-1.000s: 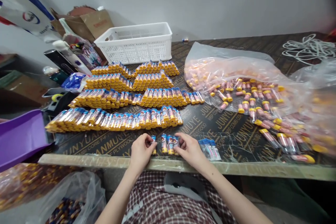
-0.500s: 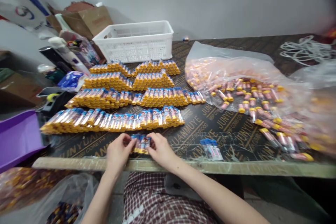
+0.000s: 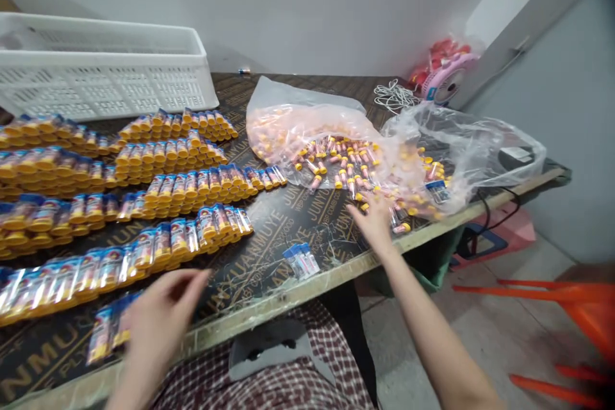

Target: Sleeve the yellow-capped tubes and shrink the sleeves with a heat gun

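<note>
My right hand (image 3: 375,221) reaches to the edge of a pile of loose, pink-filled small tubes with yellow caps (image 3: 353,163), its fingers apart and partly among them. No tube shows gripped in it. Blurred by motion, my left hand (image 3: 161,314) hovers near the table's front edge, fingers loosely bent and nothing visible in them. Beside and partly behind it lies a short row of tubes in blue-topped printed sleeves (image 3: 102,333). Between my hands, a few flat blue-topped clear sleeves (image 3: 302,261) lie on the dark table (image 3: 269,221).
Stacked rows of sleeved tubes (image 3: 158,243) cover the left side, before a white plastic basket (image 3: 110,83). A clear plastic bag (image 3: 307,99) covers part of the loose pile. White cord (image 3: 394,96) and a pink fan (image 3: 449,80) are at the back right; an orange stool (image 3: 586,301) is below.
The view has turned right. My right hand has left the short row and moved right to the loose tubes. My left hand has let go of the row and shifted beside it.
</note>
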`<state>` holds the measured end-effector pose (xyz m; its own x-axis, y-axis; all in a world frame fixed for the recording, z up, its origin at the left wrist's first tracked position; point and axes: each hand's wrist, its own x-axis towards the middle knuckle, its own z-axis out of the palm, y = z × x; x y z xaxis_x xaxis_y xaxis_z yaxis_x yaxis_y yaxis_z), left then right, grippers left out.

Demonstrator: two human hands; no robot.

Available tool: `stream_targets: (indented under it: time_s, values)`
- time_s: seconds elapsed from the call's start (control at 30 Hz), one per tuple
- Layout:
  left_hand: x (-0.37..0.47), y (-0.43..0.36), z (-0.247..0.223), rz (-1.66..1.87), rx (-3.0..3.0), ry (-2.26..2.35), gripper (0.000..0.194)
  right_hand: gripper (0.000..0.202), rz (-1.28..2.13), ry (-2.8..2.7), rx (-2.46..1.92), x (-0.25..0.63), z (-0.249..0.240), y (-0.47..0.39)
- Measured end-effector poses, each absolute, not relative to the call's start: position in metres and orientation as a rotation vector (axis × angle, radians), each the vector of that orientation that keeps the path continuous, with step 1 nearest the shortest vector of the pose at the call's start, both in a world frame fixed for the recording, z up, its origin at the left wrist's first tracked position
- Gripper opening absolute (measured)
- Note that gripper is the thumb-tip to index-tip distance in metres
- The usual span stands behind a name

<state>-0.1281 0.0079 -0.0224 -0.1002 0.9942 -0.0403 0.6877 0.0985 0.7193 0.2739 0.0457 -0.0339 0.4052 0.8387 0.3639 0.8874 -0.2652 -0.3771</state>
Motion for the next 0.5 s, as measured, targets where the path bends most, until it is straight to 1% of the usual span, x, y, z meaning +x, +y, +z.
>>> stream_targets:
  time_s: [0.07, 0.13, 0.2, 0.3, 0.4, 0.5]
  values:
    - [-0.071, 0.018, -0.021, 0.662, 1.749, 1.524, 0.029, 0.052, -0.254, -1.38, -2.353, 0.319, -0.035, 0.061]
    - [-0.026, 0.028, -0.027, 0.602, 1.848, 1.385, 0.027, 0.055, -0.178, -1.46, -2.503, 0.344, -0.031, 0.076]
    - [0.002, 0.035, -0.037, 0.486, 1.947, 1.412, 0.024, 0.057, -0.048, -1.59, -2.611, 0.354, -0.024, 0.091]
    - [0.018, 0.04, -0.047, 0.355, 2.019, 1.527, 0.014, 0.062, 0.058, -1.712, -2.638, 0.359, -0.014, 0.111]
    - [0.019, 0.04, -0.052, 0.354, 2.002, 1.565, 0.009, 0.067, 0.119, -1.834, -2.609, 0.357, -0.011, 0.123]
    - [0.017, 0.038, -0.055, 0.398, 1.926, 1.576, 0.012, 0.056, 0.184, -2.003, -2.55, 0.344, -0.011, 0.122]
